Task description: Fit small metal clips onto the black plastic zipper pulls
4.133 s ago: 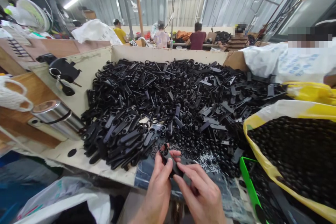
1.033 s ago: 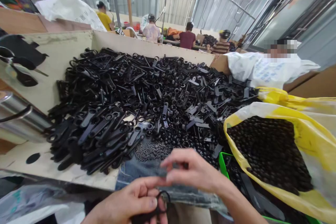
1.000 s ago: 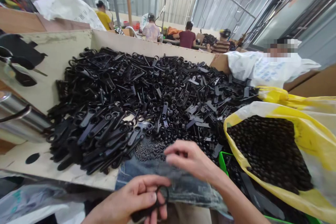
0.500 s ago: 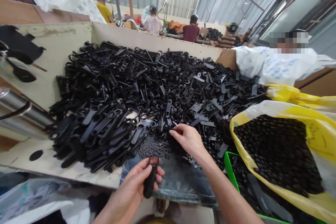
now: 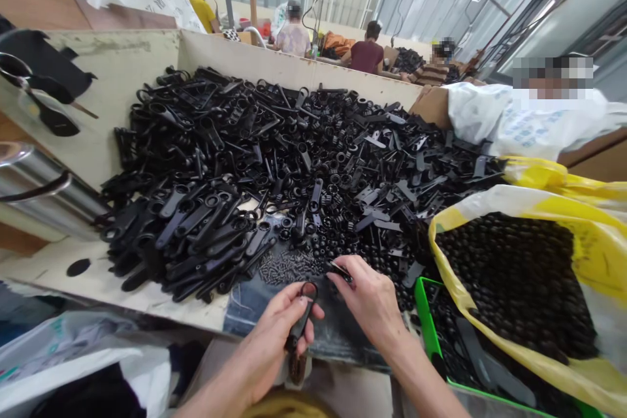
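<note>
Left hand point(image 5: 267, 346): narrow grip, fingers closed around a black plastic strap point(image 5: 300, 326), ring end up, just over the bin's near edge.
Right hand point(image 5: 367, 297): narrow pinch on a small black piece point(image 5: 339, 270), probably plastic, too small to tell its shape; over the bin's near edge, near the left hand, not touching it.
Bin point(image 5: 294, 72): pale board walls, the landmark here.
Pile point(image 5: 274, 157): black plastic straps, rings and coils, heaped inside the bin.
Denim point(image 5: 249, 313): inside the bin at the near edge, just below the pile.
Screws point(image 5: 287, 268): small dark bits lying on the denim, between the pile and the hands.
Yellow bag point(image 5: 470, 261): right of the bin, full of dark beads point(image 5: 509, 281).
Green crate point(image 5: 426, 320): right of the bin, against the yellow bag.
Steel tube point(image 5: 29, 183): left of the bin.
White sack point(image 5: 519, 121): beyond the bin's far right corner.
Co-workers point(image 5: 294, 29): well beyond the bin's far wall, at benches.
</note>
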Available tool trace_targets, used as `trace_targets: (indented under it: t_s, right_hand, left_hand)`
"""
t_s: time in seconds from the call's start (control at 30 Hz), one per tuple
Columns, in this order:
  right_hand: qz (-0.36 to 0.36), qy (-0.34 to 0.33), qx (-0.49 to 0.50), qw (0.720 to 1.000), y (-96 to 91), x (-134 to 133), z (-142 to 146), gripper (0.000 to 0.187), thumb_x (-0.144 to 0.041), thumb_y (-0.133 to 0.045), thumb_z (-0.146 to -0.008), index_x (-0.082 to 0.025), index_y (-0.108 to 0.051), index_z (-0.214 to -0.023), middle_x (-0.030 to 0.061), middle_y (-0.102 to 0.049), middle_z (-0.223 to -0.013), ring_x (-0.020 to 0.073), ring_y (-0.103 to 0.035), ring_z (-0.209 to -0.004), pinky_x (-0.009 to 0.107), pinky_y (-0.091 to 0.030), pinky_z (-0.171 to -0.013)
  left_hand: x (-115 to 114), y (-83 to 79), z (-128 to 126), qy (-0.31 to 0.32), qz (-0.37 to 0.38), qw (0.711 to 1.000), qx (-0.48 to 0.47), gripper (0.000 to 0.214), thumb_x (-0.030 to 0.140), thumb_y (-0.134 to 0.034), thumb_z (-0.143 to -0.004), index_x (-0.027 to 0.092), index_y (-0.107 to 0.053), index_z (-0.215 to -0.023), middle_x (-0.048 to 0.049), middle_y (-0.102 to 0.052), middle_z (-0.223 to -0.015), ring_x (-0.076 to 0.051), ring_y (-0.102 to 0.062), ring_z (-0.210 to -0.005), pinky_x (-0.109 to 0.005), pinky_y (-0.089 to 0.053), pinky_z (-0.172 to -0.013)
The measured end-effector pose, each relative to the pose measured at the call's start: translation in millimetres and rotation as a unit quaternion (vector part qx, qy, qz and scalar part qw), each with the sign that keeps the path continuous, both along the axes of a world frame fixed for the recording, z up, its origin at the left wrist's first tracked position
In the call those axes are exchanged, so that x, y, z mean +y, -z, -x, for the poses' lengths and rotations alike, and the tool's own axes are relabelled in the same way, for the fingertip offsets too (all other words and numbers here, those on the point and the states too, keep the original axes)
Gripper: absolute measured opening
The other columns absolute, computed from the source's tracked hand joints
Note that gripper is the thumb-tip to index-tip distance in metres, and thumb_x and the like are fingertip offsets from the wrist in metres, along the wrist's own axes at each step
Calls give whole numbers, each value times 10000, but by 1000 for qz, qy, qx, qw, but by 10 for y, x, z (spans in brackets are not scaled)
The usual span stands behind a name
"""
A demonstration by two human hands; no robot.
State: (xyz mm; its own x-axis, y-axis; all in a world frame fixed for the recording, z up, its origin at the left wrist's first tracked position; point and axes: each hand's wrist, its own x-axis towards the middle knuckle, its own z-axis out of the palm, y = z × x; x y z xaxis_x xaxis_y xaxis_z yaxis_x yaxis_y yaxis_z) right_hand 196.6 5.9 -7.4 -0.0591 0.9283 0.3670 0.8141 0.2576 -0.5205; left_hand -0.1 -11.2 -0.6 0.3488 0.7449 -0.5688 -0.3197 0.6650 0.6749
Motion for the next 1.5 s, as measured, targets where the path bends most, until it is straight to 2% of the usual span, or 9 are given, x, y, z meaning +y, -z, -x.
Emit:
trace_targets:
  t_s: [0.13, 0.27, 0.37, 0.57, 0.67, 0.73, 0.97, 1.2, 1.5]
  right_hand:
    - [5, 40, 16, 999, 77, 26, -115, 326, -486, -532, -1032, -211, -695, -969, 36, -749, -867, 154, -618, -566, 268, -457, -581]
    - [44, 90, 93, 991, 49, 1, -264, 363, -569, -617, -962, -219, -650, -869, -72, -525, -570, 131, -477, -462, 234, -375, -464]
    - [64, 114, 143, 981, -17, -79, -278, 355, -568, -682, -903, -229, -624, -819, -97, -442, -540, 127, -446, -469, 229, -360, -462]
    - [124, -19, 108, 986, -103, -353, -8, 229, -349, -751, -886, -245, -596, -1017, -51, -664, -757, 128, -570, -531, 229, -436, -509]
    - [117, -90, 86, 985, -88, -408, 101, 209, -291, -700, -943, -246, -597, -1120, -12, -713, -872, 160, -668, -666, 249, -495, -595]
    - [107, -112, 70, 985, -77, -404, 130, 138, -280, -682, -967, -238, -616, -1082, 3, -710, -887, 177, -690, -731, 266, -511, -643]
    - [118, -135, 68, 981, -69, -384, 150, 196, -261, -796, -900, -222, -640, -1013, -39, -658, -797, 149, -621, -648, 256, -461, -607]
    - [146, -138, 141, 969, -58, -494, 170, 208, -226, -766, -897, -245, -673, -1082, -26, -684, -849, 158, -636, -702, 245, -502, -630]
    - [59, -122, 135, 981, 46, -566, 160, 198, -390, -651, -1014, -220, -700, -1102, 6, -730, -789, 150, -643, -566, 240, -549, -544]
  left_hand:
    - [-15, 40, -23, 3, 9, 1000, 13, 580, 431, -801, -779, 138, -597, -1236, -71, -735, -915, -114, -562, -656, -217, -382, -544]
    - [1, 19, -36, 14, 4, 1000, 26, 564, 429, -790, -787, 137, -605, -1233, -82, -735, -927, -118, -553, -650, -228, -381, -547]
    - [15, -3, -44, 20, 7, 999, 25, 567, 439, -809, -774, 141, -625, -1220, -82, -735, -930, -117, -550, -649, -231, -382, -553]
    - [-20, 5, -28, 29, -1, 999, 19, 537, 461, -828, -784, 155, -685, -1200, -47, -706, -898, -116, -556, -654, -236, -377, -556]
    - [-69, 7, -24, 44, -18, 999, 20, 531, 467, -827, -792, 161, -700, -1207, -55, -715, -952, -122, -564, -660, -243, -389, -556]
    - [-102, -4, -16, 50, -26, 998, 17, 529, 456, -814, -804, 160, -702, -1228, -49, -714, -907, -127, -563, -649, -250, -400, -564]
    - [-162, -46, 68, 66, -15, 998, 12, 380, 343, -646, -861, 142, -743, -1168, -22, -657, -693, -152, -538, -608, -272, -376, -569]
    - [-185, -93, 102, 80, -5, 997, 21, 408, 282, -663, -809, 143, -728, -1188, 9, -631, -648, -146, -528, -621, -272, -383, -605]
    - [-188, -89, 151, 152, -76, 981, 90, 426, 260, -548, -788, 164, -705, -1172, 24, -575, -662, -153, -500, -650, -294, -370, -644]
